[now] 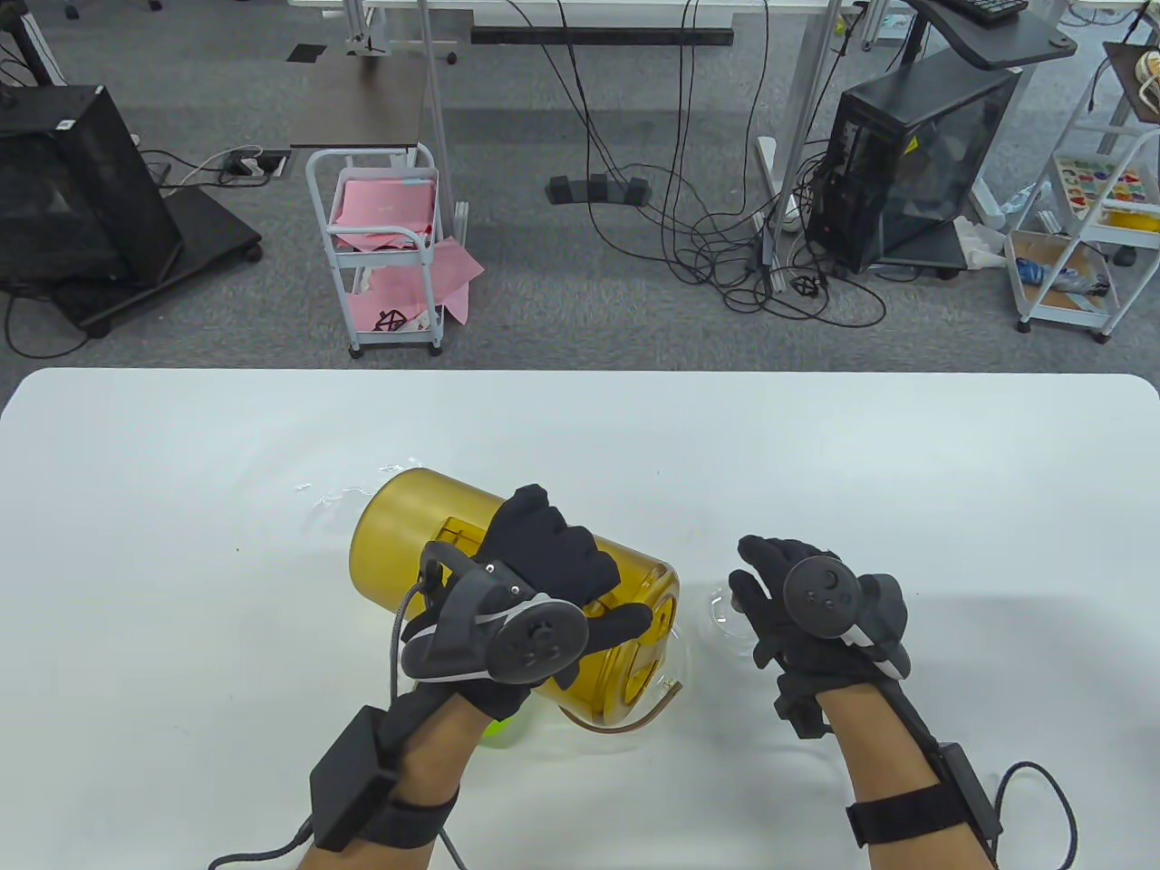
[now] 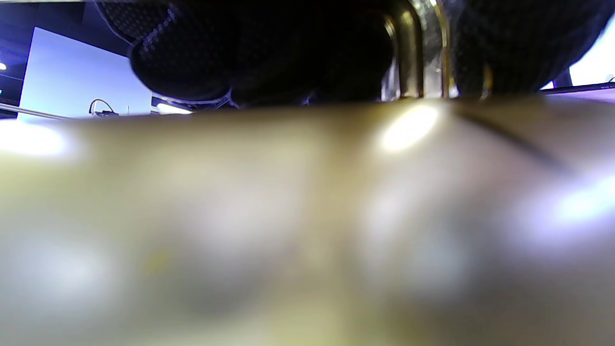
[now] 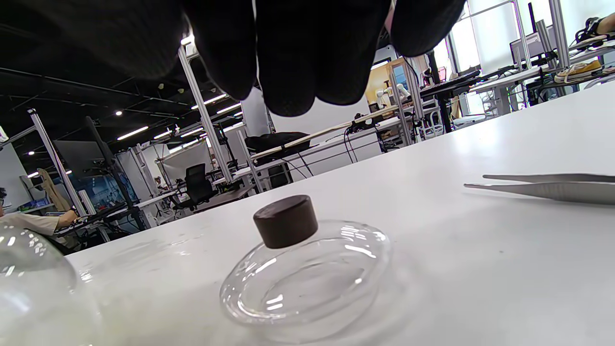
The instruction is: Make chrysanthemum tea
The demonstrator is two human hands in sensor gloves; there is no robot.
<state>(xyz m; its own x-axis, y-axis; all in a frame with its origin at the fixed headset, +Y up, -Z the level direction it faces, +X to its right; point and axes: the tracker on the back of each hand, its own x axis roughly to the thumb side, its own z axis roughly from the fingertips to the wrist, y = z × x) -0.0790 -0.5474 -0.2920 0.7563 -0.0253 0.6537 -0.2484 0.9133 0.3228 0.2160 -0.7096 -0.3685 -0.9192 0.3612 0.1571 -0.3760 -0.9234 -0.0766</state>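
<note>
The left hand (image 1: pixel 544 580) holds the amber translucent pitcher (image 1: pixel 435 535) tipped steeply on its side above the white tabletop (image 1: pixel 181 507), its mouth end pointing toward the person and lower than its base. The grip is closed: fingers curl over the pitcher wall near the handle, as the left wrist view also shows, with gloved fingers (image 2: pixel 192 57) wrapped over an amber surface. Below the pitcher mouth sits a clear glass vessel, mostly hidden; only a curved rim (image 1: pixel 634 720) is visible there. Whether liquid is flowing cannot be told.

The right hand (image 1: pixel 807 616) hovers just right of the pitcher mouth, above a glass lid (image 3: pixel 307 274) with a dark round knob (image 3: pixel 286 221). The lid rests knob-up on the tabletop. The grip is relaxed, with the fingers (image 3: pixel 288 53) hanging loosely above the knob and holding nothing. Metal tweezers (image 3: pixel 547 187) lie on the tabletop to the right of the lid.

Step in hand, as judged: pouring water from the pitcher into the glass vessel.

Next move, as judged:
1. Return the pitcher upright and set it down clear of the vessel.
2. Pinch the knob from above and lift the lid straight up.
3. Seat the lid squarely on the vessel opening.
</note>
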